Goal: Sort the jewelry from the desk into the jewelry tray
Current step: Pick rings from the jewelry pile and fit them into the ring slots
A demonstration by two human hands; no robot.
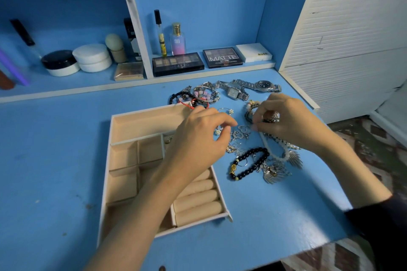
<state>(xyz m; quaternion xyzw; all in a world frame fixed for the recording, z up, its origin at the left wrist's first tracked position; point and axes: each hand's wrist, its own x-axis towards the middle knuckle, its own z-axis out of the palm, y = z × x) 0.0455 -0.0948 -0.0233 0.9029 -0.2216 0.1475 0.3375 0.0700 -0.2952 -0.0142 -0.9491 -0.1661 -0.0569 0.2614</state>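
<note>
the jewelry point(239, 134) lies heaped on the desk point(55, 160), just right of the tray point(143, 125). the left hand point(198, 136) hovers over the tray's right edge and the right hand point(286, 121) over the heap. both have curled fingers, tips close together; whether either pinches a piece i cannot tell.

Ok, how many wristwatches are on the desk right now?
2. The round dark-faced watch lies farthest back; the square-faced watch sits just left of it, nearer. Others may be hidden.

Left hand point(198, 138), right hand point(286, 119) — both curled
</note>
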